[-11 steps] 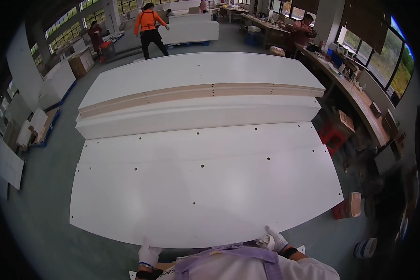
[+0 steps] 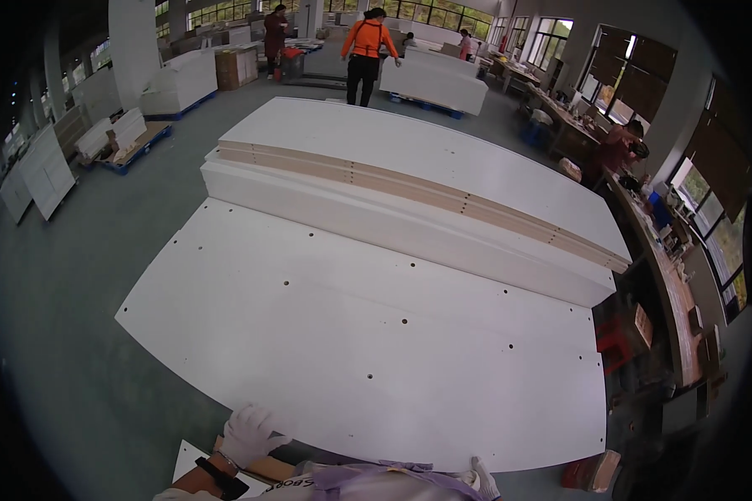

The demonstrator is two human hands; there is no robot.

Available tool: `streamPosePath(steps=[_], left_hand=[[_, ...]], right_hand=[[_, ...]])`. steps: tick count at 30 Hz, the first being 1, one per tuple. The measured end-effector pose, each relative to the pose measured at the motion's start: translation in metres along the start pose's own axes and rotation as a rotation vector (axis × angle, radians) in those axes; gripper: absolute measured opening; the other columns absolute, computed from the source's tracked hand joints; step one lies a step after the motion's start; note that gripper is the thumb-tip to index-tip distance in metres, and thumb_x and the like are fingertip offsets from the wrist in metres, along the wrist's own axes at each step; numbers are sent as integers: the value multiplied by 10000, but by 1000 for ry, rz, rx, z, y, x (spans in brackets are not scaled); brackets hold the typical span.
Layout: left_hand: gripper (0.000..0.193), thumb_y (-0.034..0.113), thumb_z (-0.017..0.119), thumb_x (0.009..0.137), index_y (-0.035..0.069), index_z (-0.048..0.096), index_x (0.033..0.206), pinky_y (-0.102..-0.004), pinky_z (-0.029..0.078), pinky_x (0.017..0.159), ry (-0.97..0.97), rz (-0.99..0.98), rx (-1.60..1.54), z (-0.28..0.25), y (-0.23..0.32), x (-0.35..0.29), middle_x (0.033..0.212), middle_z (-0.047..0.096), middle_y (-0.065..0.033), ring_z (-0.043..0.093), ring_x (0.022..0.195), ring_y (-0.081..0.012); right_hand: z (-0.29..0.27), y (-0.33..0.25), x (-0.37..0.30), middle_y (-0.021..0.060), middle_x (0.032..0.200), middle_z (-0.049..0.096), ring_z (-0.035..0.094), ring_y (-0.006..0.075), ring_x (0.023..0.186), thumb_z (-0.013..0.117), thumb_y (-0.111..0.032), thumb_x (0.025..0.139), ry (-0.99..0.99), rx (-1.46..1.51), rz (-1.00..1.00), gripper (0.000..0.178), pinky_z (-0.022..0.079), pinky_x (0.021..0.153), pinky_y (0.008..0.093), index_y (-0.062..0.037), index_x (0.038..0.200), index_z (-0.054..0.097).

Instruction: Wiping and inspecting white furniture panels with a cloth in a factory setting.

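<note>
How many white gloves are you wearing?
2: one on the left hand, by the white panel's near edge; one on the right hand, farther right along that edge, only partly showing.

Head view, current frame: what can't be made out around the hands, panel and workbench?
Head view:
Right hand: only part shows, the rest hidden by the white panel or clothing; grip unclear.
Left hand: too blurred to tell whether its fingertips touch the panel.
White panel's underside: hidden by its top face.
Farther things on the workbench: too small to identify.
</note>
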State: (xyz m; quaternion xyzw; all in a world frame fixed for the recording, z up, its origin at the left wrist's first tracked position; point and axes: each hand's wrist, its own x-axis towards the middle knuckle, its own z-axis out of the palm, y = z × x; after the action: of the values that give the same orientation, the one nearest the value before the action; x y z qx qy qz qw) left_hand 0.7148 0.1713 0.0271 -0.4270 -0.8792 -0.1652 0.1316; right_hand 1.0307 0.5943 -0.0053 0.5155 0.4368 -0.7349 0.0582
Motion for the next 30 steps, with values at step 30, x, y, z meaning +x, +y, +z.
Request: streamPosePath(steps=[30], left_hand=[[267, 299, 757, 761, 145, 741, 979, -368, 520, 773, -108, 11, -101, -153, -12, 363, 925, 717, -60, 674, 881, -266]], right_hand=[[13, -370, -35, 172, 887, 701, 680, 248, 668, 613, -424, 986, -153, 206, -509, 512, 595, 543, 396, 83, 1038, 661]])
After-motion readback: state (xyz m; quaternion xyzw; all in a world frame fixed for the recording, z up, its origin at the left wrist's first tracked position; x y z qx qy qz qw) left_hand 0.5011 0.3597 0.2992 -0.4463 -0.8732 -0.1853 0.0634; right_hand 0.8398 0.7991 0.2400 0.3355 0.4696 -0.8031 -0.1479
